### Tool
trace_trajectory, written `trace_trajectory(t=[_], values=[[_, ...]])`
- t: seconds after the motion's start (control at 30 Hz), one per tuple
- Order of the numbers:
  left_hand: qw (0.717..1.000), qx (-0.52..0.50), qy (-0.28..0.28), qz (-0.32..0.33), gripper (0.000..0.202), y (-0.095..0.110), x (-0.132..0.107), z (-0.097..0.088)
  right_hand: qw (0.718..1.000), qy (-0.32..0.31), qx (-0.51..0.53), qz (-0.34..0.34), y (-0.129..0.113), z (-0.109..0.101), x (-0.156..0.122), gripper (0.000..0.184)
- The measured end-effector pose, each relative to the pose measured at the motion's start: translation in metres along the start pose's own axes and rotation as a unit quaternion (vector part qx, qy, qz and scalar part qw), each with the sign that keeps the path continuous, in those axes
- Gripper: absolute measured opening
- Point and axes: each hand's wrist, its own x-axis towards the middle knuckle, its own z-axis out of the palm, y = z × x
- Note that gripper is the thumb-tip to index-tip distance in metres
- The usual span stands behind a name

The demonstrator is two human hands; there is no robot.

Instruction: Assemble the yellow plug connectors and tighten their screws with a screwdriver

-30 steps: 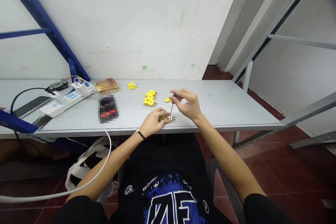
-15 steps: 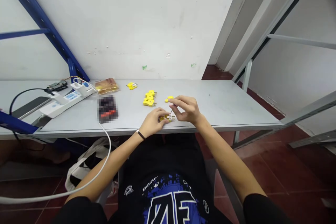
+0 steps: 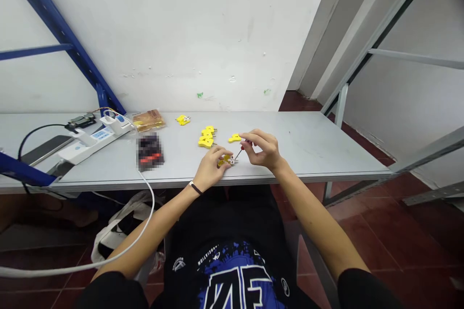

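Note:
My left hand presses a yellow two-pin connector against the grey table top, its fingers covering part of it. My right hand pinches a small red-handled screwdriver, whose thin shaft slants down to the metal end of that connector. The tip touches or nearly touches it; I cannot tell which. A loose yellow connector lies just beyond my right fingers. Farther left sits a small stack of yellow connectors, and another yellow connector lies near the wall.
A white power strip with a plugged-in adapter and a phone lie at the table's left. A pixelated dark package and a brown packet stand nearby. A white cable drops over the front edge.
My right hand has shifted slightly right and the screwdriver now shows more, slanting toward the connector. The connector under my left hand sits slightly farther left.

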Motion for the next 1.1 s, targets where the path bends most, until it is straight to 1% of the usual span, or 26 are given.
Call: trace_trajectory(t=[0.07,0.13,0.2,0.23,0.3,0.4,0.5,0.57,0.6,0.63,0.7,0.8,0.87,0.9,0.97,1.03,1.1], values=[[1.000,0.019,0.008,0.020,0.029,-0.001,0.000,0.000,1.000,0.006,0.000,0.001,0.001,-0.001,0.000,0.023],[0.996,0.063,0.020,0.056,0.030,-0.002,0.001,-0.001,1.000,0.007,-0.004,0.005,0.002,-0.001,0.000,0.021],[0.984,0.143,0.028,0.102,0.032,-0.004,0.004,-0.005,1.000,0.006,-0.014,0.016,0.004,-0.002,-0.001,0.018],[0.973,0.190,0.026,0.125,0.035,-0.005,0.006,-0.009,1.000,0.006,-0.017,0.021,0.005,-0.002,-0.002,0.016],[0.947,0.274,0.005,0.169,0.040,-0.008,0.012,-0.018,0.999,0.007,-0.017,0.029,0.007,-0.003,-0.003,0.015],[0.915,0.332,-0.066,0.218,0.042,-0.013,0.020,-0.031,0.999,0.017,-0.009,0.025,0.010,-0.004,-0.004,0.017],[0.897,0.344,-0.108,0.257,0.039,-0.019,0.023,-0.038,0.999,0.013,-0.010,0.028,0.010,-0.005,-0.004,0.016],[0.892,0.338,-0.112,0.279,0.037,-0.022,0.023,-0.039,0.999,0.002,-0.016,0.038,0.010,-0.004,-0.004,0.013],[0.895,0.330,-0.104,0.281,0.036,-0.023,0.023,-0.040,0.999,-0.002,-0.018,0.040,0.010,-0.004,-0.004,0.012],[0.903,0.318,-0.087,0.275,0.036,-0.024,0.023,-0.040,0.999,-0.005,-0.021,0.041,0.010,-0.004,-0.004,0.012],[0.931,0.272,-0.026,0.243,0.036,-0.025,0.023,-0.040,0.999,-0.008,-0.025,0.045,0.010,-0.004,-0.005,0.011],[0.968,0.158,0.079,0.177,0.027,-0.023,0.023,-0.041,0.998,-0.017,-0.010,0.062,0.010,-0.002,-0.006,0.010],[0.982,0.086,0.114,0.120,0.022,-0.021,0.022,-0.043,0.997,-0.027,0.017,0.076,0.010,0.000,-0.006,0.012],[0.987,0.056,0.118,0.089,0.021,-0.019,0.022,-0.044,0.995,-0.036,0.033,0.087,0.009,0.001,-0.006,0.014],[0.995,0.007,0.100,0.026,0.021,-0.016,0.021,-0.046,0.989,-0.060,0.057,0.123,0.008,0.005,-0.006,0.019],[0.997,-0.035,0.060,-0.033,0.023,-0.011,0.019,-0.046,0.980,-0.073,0.078,0.168,0.008,0.008,-0.005,0.024],[0.995,-0.062,0.007,-0.078,0.026,-0.005,0.016,-0.044,0.971,-0.062,0.104,0.206,0.008,0.009,-0.005,0.027]])
